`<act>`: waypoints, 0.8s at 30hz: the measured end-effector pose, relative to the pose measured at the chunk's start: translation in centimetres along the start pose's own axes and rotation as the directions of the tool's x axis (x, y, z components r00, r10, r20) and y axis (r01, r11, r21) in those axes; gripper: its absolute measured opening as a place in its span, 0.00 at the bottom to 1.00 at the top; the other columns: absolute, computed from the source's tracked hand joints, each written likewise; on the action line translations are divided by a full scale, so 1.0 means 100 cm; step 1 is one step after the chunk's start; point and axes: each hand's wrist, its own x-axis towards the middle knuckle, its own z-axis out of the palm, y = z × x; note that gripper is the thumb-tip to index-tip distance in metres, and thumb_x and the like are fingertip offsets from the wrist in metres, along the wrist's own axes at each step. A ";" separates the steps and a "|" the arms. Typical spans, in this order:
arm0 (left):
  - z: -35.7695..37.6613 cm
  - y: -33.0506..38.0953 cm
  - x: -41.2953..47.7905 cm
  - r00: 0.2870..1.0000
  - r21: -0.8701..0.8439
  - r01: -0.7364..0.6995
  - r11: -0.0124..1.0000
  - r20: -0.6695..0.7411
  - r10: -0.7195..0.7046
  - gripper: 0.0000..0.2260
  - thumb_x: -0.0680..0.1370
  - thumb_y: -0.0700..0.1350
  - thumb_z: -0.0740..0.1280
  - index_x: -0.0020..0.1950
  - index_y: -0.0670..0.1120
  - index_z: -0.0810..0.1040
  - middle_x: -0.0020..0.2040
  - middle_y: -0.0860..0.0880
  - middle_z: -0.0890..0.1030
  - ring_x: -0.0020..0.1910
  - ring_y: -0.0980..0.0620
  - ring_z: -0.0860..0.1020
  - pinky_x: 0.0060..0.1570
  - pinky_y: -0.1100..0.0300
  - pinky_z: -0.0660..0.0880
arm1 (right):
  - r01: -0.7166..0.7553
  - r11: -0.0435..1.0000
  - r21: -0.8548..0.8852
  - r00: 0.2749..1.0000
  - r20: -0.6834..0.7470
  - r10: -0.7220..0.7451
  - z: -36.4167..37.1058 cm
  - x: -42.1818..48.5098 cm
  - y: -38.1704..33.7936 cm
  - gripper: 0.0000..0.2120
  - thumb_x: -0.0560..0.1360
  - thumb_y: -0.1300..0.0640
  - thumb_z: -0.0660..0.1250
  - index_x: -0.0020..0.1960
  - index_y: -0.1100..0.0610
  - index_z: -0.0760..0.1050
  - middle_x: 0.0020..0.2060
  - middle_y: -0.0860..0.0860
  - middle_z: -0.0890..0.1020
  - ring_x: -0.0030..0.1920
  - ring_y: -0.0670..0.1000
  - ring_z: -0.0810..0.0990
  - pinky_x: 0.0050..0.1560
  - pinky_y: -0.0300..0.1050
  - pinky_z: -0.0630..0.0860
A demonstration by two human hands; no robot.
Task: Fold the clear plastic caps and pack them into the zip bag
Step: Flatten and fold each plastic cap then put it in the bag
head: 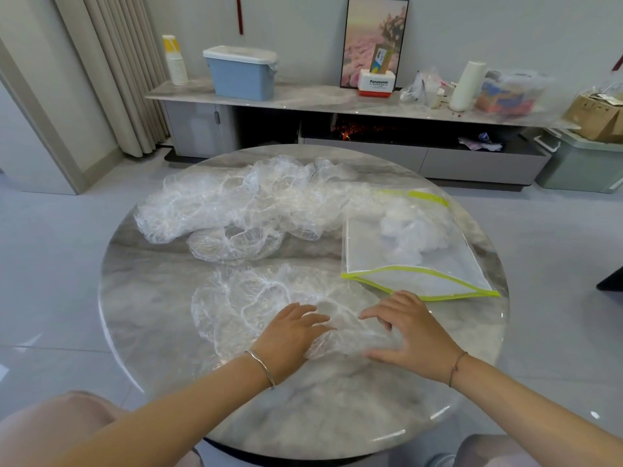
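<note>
Round marble table (pixel 303 409) holds a pile of clear plastic caps (pixel 236 203) far side, open zip bag (pixel 371 244) right, one cap (pixel 256 298) near centre under left hand (pixel 293 335), fingers together, and right hand (pixel 414 335), fingers spread, both pressing flat; probably limp, slippery film, best pinched at the elastic rim.

left hand (pixel 292 335) flat, right hand (pixel 409 335) spread, palms down

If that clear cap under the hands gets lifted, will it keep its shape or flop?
Probably it flops: the clear plastic cap lies flat and crinkled on the table. Likely light, being see-through thin film. It may slide on the glossy top, where the left hand and right hand press it.
</note>
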 end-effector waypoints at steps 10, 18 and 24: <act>-0.015 -0.007 0.001 0.988 -0.210 0.050 0.976 -0.130 -0.078 0.09 0.72 0.51 0.63 0.41 0.51 0.82 0.39 0.55 0.82 0.46 0.59 0.73 0.49 0.67 0.66 | -0.424 0.602 0.677 0.884 0.166 0.437 -0.009 -0.005 0.008 0.07 0.72 0.65 0.71 0.41 0.60 0.73 0.31 0.51 0.81 0.36 0.45 0.80 0.46 0.35 0.72; -0.019 0.008 0.006 0.915 -0.204 0.385 0.900 0.212 -0.344 0.25 0.75 0.53 0.68 0.70 0.54 0.65 0.52 0.56 0.78 0.51 0.56 0.73 0.53 0.66 0.65 | -0.713 0.658 0.243 0.701 0.298 0.649 0.014 -0.015 0.018 0.18 0.70 0.56 0.73 0.53 0.54 0.68 0.31 0.48 0.73 0.30 0.46 0.71 0.35 0.40 0.67; -0.018 0.012 0.018 0.996 -0.048 -0.093 0.995 -0.012 0.092 0.22 0.75 0.48 0.66 0.69 0.54 0.68 0.66 0.51 0.72 0.61 0.51 0.70 0.62 0.57 0.65 | -0.390 0.919 0.058 0.920 -0.025 0.392 0.017 -0.019 0.011 0.23 0.73 0.49 0.64 0.67 0.52 0.68 0.64 0.46 0.70 0.66 0.49 0.67 0.64 0.43 0.62</act>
